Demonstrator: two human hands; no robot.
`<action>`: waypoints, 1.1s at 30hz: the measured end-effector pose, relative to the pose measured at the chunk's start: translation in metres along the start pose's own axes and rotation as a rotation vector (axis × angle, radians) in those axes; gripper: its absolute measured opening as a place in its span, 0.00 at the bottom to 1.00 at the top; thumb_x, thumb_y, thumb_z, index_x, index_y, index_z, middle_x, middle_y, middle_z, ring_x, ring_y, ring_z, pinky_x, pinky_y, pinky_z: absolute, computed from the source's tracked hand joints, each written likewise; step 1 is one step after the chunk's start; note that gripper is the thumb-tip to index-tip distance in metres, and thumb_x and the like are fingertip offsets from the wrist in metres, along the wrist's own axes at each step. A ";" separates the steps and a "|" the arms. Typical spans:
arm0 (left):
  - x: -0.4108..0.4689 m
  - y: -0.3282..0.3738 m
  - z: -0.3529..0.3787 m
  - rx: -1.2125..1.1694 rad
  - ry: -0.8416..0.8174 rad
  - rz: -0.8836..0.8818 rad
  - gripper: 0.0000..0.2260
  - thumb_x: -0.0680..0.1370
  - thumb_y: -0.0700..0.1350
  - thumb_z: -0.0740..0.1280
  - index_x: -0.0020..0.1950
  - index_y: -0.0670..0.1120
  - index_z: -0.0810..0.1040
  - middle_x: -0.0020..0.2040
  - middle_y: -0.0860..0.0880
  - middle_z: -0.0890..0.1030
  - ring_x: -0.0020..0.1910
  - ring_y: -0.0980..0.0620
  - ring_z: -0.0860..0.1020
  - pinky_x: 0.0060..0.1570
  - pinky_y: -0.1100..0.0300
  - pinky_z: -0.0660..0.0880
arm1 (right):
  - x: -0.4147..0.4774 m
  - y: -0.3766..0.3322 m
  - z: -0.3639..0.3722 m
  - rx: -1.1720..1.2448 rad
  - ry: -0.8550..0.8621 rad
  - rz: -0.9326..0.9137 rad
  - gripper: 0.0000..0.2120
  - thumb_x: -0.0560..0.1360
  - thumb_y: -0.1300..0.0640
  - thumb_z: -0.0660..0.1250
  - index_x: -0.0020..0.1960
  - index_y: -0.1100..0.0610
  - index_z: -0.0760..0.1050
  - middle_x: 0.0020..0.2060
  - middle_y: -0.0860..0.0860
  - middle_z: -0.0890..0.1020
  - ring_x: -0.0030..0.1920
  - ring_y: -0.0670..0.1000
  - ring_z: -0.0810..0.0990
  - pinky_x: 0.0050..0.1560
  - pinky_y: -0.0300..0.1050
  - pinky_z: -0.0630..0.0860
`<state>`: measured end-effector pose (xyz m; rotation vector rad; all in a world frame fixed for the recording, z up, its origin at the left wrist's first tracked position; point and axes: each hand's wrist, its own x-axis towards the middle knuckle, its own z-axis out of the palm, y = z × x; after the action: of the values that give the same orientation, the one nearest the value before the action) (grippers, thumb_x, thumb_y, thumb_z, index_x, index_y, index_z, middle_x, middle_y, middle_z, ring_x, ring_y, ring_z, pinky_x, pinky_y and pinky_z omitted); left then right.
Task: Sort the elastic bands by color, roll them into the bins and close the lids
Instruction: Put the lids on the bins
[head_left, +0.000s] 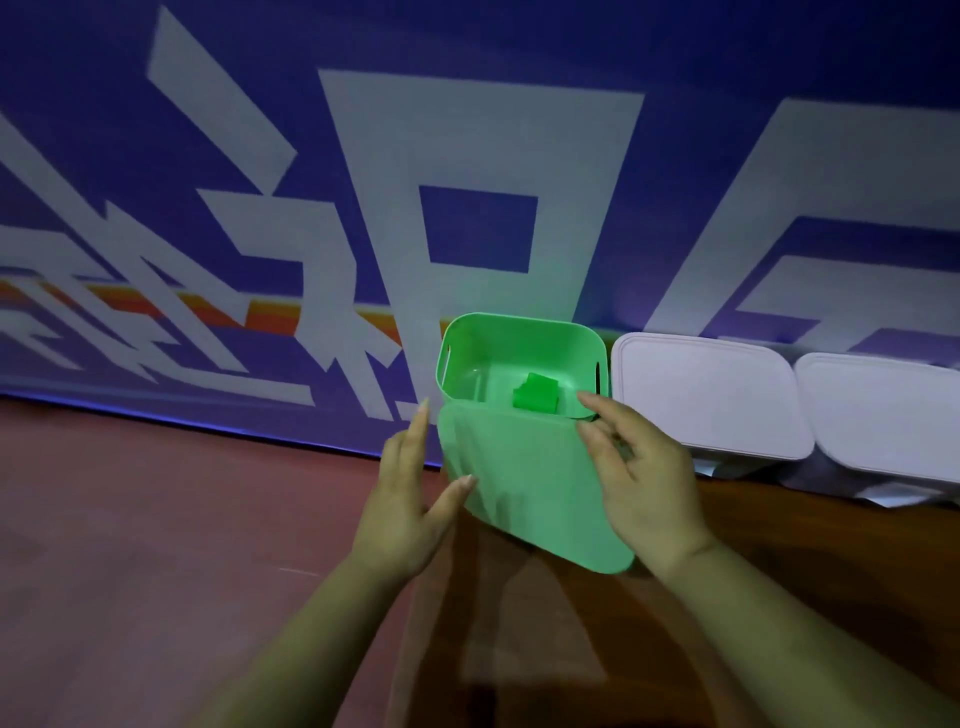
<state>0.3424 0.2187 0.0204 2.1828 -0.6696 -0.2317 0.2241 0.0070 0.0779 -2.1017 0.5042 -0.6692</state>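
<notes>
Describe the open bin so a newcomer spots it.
Three bins line the foot of the blue banner. The open bin is leftmost, behind the green lid between the left hand and right hand. It alone is green and uncovered; the two pale bins beside it are closed.

Green lid (524, 483) hides green bin (519, 343) front (band roll (535, 396) inside, perhaps); rightmost white bin (893, 410) cut by frame edge.
</notes>
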 end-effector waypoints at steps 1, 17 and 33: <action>0.002 0.005 -0.001 0.014 -0.030 0.020 0.40 0.74 0.63 0.67 0.79 0.63 0.46 0.71 0.56 0.61 0.64 0.60 0.66 0.54 0.61 0.73 | 0.005 -0.004 -0.001 0.065 0.007 0.070 0.14 0.79 0.57 0.67 0.63 0.48 0.79 0.40 0.39 0.82 0.42 0.41 0.79 0.47 0.28 0.73; 0.058 0.008 -0.003 0.563 -0.264 0.291 0.48 0.63 0.81 0.60 0.78 0.66 0.49 0.81 0.45 0.47 0.75 0.35 0.58 0.70 0.34 0.63 | 0.090 0.043 0.003 0.349 0.164 0.567 0.05 0.77 0.52 0.68 0.48 0.42 0.81 0.49 0.45 0.85 0.49 0.51 0.84 0.55 0.57 0.81; 0.135 -0.021 0.037 0.637 -0.222 0.162 0.43 0.67 0.79 0.57 0.78 0.63 0.51 0.80 0.44 0.54 0.74 0.36 0.60 0.72 0.40 0.61 | 0.111 0.084 0.019 -0.335 -0.570 0.239 0.41 0.74 0.45 0.71 0.78 0.40 0.50 0.77 0.40 0.34 0.78 0.44 0.40 0.77 0.45 0.50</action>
<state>0.4504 0.1326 -0.0109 2.7074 -1.1637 -0.1938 0.3123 -0.0909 0.0299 -2.3582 0.5520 0.1721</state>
